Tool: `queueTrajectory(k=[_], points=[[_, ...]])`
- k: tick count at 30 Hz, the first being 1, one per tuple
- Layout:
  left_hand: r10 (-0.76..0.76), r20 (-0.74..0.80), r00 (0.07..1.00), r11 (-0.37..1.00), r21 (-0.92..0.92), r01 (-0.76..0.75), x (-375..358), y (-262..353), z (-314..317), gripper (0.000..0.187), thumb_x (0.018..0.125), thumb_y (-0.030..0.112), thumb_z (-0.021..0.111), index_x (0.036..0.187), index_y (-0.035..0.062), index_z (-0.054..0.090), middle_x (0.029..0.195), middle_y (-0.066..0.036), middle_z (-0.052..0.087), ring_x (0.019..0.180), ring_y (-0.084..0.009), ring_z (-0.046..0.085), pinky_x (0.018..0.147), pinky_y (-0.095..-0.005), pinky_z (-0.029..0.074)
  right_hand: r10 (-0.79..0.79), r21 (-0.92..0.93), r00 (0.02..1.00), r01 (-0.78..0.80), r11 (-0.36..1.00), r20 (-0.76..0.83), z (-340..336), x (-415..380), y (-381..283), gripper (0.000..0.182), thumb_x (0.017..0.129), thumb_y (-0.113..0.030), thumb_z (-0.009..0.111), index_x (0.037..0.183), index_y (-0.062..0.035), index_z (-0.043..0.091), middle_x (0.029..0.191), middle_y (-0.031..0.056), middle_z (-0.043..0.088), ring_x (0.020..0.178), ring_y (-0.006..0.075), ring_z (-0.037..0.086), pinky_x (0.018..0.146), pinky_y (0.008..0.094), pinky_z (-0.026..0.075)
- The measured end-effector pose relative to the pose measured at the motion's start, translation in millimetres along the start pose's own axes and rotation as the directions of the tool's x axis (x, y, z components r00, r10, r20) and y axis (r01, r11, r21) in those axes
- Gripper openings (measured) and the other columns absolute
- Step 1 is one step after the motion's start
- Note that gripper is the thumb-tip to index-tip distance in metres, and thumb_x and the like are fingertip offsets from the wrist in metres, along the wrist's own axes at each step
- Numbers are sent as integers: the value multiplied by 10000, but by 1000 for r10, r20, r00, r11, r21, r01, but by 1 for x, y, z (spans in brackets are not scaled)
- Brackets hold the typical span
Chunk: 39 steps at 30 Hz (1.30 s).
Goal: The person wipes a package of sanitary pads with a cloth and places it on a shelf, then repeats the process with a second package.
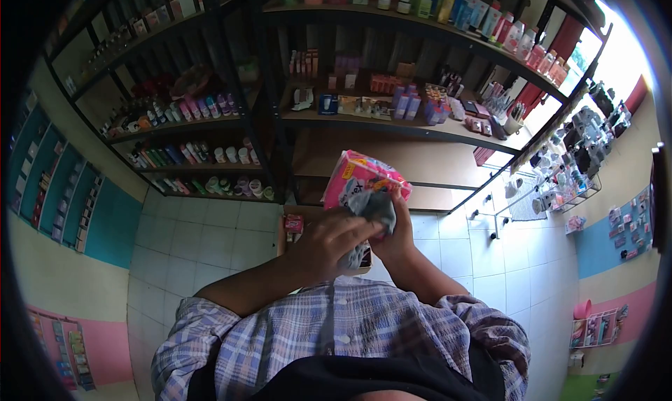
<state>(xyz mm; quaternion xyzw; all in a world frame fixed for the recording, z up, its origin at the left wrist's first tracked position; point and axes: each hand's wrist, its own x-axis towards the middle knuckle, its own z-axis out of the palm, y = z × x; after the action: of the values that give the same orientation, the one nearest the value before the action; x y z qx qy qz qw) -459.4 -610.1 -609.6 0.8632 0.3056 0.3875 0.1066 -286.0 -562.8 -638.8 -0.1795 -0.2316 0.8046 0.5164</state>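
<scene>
Pink pack (337, 183), frame centre | dark lettering partly covered, brand unreadable | upper edge slopes down rightward; long axis unclear | right hand (393, 231) grips pack | left hand (334, 241) clutches grey cloth (376, 208) over its front

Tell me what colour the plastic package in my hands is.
The plastic package is mostly bright pink, with some yellow and white, best seen in the head view.

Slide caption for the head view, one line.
Left hand holding a grey cloth against a pink packet in the right hand, before shelves of goods.
</scene>
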Motion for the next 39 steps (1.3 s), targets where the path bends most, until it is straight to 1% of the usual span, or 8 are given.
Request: queueTrajectory(k=[3, 9, 12, 19, 21, 29, 34, 39], points=[[160, 27, 987, 987, -32, -159, 14, 20, 26, 529, 749, 183, 795, 1250, 114, 641, 1158, -150, 658, 998, -315, 655, 924, -430, 525, -66, 12, 998, 66, 998, -17, -31, -21, -37, 520, 943, -394, 616, 1339, -95, 460, 1184, 122, 620, 1036, 256, 650, 866, 385, 552], [-410, -575, 708, 880, -454, 140, 85, 91, 70, 436, 773, 5, 726, 1199, 47, 646, 1175, -166, 658, 1103, -274, 649, 981, -425, 502, -517, -610, 808, 568, 553, 284, -88, -91, -130, 839, 691, -160, 900, 1350, -24, 398, 1188, 97, 580, 1105, 205, 604, 962, 367, 507], [269, -306, 913, 960, 7, -280, 115, 100, 116, 447, 818, -5, 659, 1261, 26, 611, 1174, -173, 668, 1114, -308, 647, 985, -425, 505, -482, -761, 796, 555, 337, 366, -123, -125, -166, 935, 610, -204, 951, 1342, -14, 402, 1260, 134, 566, 1157, 222, 590, 993, 359, 489], [-149, -143, 978, 987, -76, 139, 157, 131, 175, 522, 736, 60, 773, 1243, 65, 644, 1224, -161, 657, 1136, -311, 646, 998, -455, 512, -531, -860, 729, 509, -2, 433, -156, -174, -222, 864, 599, -217, 952, 1280, -25, 456, 1220, 158, 619, 1112, 262, 640, 934, 375, 533], [64, -41, 997, 986, -149, -69, 161, 150, 194, 545, 730, -51, 669, 1264, 47, 619, 1212, -180, 651, 1134, -356, 629, 997, -440, 509, -530, -892, 726, 422, -160, 439, -159, -180, -231, 864, 598, -225, 951, 1279, -24, 458, 1232, 175, 615, 1130, 285, 638, 945, 388, 531], [-134, -86, 987, 991, 1, 134, 179, 127, 199, 502, 740, -2, 708, 1235, 52, 648, 1260, -163, 644, 1162, -333, 630, 1001, -446, 505, -536, -811, 634, 554, -187, 557, -195, -170, -240, 901, 548, -239, 967, 1265, -30, 464, 1261, 203, 588, 1180, 348, 606, 973, 414, 528], [240, 111, 965, 971, -22, -239, 187, 109, 214, 464, 748, 31, 731, 1206, 50, 663, 1245, -185, 639, 1132, -329, 638, 987, -430, 509, -530, -864, 700, 482, -145, 479, -198, -140, -250, 884, 565, -229, 961, 1271, -29, 468, 1258, 201, 594, 1149, 327, 625, 952, 403, 531], [-176, -62, 982, 977, 114, 182, 211, 17, 183, 469, 734, -96, 676, 1190, 10, 663, 1199, -167, 662, 1159, -348, 616, 996, -430, 503, -512, -834, 690, 542, -106, 513, -210, -101, -263, 890, 527, -245, 969, 1256, -41, 499, 1292, 203, 577, 1201, 369, 581, 980, 452, 502]])
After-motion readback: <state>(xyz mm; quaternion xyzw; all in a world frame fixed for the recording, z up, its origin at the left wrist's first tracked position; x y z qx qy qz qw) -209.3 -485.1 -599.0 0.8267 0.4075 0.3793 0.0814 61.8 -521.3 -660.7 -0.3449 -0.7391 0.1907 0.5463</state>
